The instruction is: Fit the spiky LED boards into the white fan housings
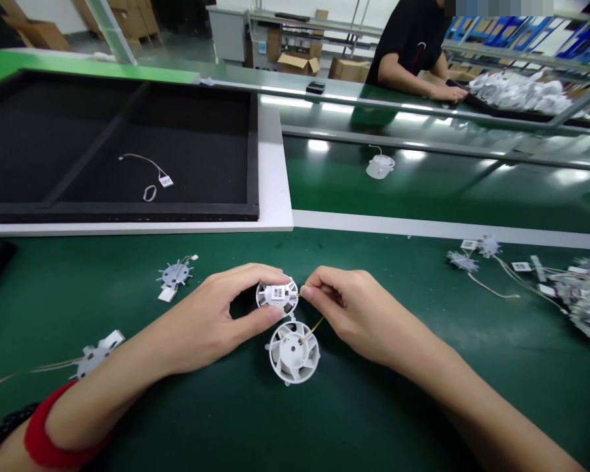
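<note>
Between thumb and fingers, my left hand (236,314) grips a small white round fan part (277,294) with a printed code label on it. My right hand (349,305) is closed in a pinch at that part's right side, on a thin yellowish wire (319,322). This wire runs down toward a white fan housing (294,353) with curved vanes, which lies flat on the green table just below. Fingertips hide the wire's end. Left of my left hand lies a grey spiked disc (176,274) with a white tag, and another such disc (96,354) sits near my left forearm.
A black divided tray (196,144) at the upper left holds a tagged wire and a small ring. On the right lies a pile of grey discs with wires (587,295). A white cylindrical part (380,166) stands on the conveyor, where a co-worker (413,59) leans across.
</note>
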The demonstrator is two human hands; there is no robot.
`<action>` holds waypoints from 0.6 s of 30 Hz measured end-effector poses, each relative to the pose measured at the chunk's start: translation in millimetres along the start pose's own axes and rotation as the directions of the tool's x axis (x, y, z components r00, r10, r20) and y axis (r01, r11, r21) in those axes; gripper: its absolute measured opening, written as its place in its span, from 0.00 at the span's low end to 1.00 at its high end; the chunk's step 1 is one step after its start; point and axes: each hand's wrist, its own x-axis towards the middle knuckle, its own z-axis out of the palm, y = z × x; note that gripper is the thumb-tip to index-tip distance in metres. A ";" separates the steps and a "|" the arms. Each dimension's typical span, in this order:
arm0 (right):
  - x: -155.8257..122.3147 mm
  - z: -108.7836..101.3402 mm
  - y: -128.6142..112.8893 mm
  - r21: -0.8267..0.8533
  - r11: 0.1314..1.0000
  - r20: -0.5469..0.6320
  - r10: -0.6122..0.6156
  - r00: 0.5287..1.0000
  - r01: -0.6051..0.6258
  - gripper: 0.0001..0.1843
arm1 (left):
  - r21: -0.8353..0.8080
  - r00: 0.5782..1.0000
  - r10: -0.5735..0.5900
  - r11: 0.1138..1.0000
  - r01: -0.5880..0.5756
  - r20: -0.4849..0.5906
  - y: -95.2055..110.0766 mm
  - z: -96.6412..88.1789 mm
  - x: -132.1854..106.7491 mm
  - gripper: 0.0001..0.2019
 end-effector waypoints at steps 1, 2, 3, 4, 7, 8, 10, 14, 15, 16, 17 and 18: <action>0.0 0.0 0.0 0.000 1.000 -0.001 0.002 1.000 -0.002 0.13 | -0.001 1.000 -0.008 1.000 0.008 -0.001 0.2 0.2 0.0 0.15; 0.2 -0.1 0.1 0.000 1.000 -0.003 0.003 1.000 -0.003 0.13 | -0.003 1.000 -0.015 1.000 0.015 -0.004 0.4 0.4 0.1 0.15; 0.4 -0.1 0.1 0.000 1.000 -0.006 0.005 1.000 -0.005 0.13 | -0.006 1.000 -0.019 1.000 0.019 -0.010 0.5 0.6 0.2 0.15; 0.6 -0.1 0.0 -0.002 1.000 -0.006 0.004 1.000 -0.004 0.13 | -0.010 1.000 -0.022 1.000 0.021 -0.015 0.4 0.8 0.4 0.15; 0.6 0.4 -0.2 -0.006 1.000 -0.007 -0.002 1.000 0.002 0.13 | -0.019 1.000 -0.027 0.999 0.027 -0.015 -0.9 0.9 0.7 0.16; 0.4 0.6 -0.3 -0.007 1.000 -0.010 -0.003 1.000 0.003 0.13 | -0.017 1.000 -0.024 1.000 0.024 -0.011 -1.5 0.7 0.8 0.17; 0.0 0.7 0.0 -0.013 1.000 -0.018 -0.009 1.000 0.009 0.13 | -0.010 1.000 -0.013 1.000 0.013 -0.003 -3.0 0.2 1.0 0.17; 0.3 -1.1 1.7 -0.030 0.999 -0.024 -0.027 0.999 0.026 0.13 | 0.016 1.000 0.003 1.000 -0.003 0.004 -5.0 -0.6 0.7 0.18; 0.4 -1.9 2.2 -0.034 0.999 -0.025 -0.034 0.999 0.033 0.13 | 0.027 1.000 0.002 1.000 -0.002 0.004 -5.2 -0.7 0.4 0.18; 0.4 -2.8 2.7 -0.038 0.998 -0.027 -0.041 0.999 0.040 0.13 | 0.039 1.000 0.004 0.999 -0.004 0.004 -5.4 -0.7 0.0 0.18; 0.2 -3.7 3.1 -0.043 0.998 -0.032 -0.050 0.998 0.048 0.12 | 0.049 1.000 0.010 0.999 -0.010 0.005 -5.5 -0.8 -0.5 0.19; -0.2 -4.7 3.6 -0.047 0.997 -0.041 -0.057 0.998 0.055 0.11 | 0.055 1.000 0.018 0.998 -0.019 0.006 -5.4 -0.9 -1.1 0.19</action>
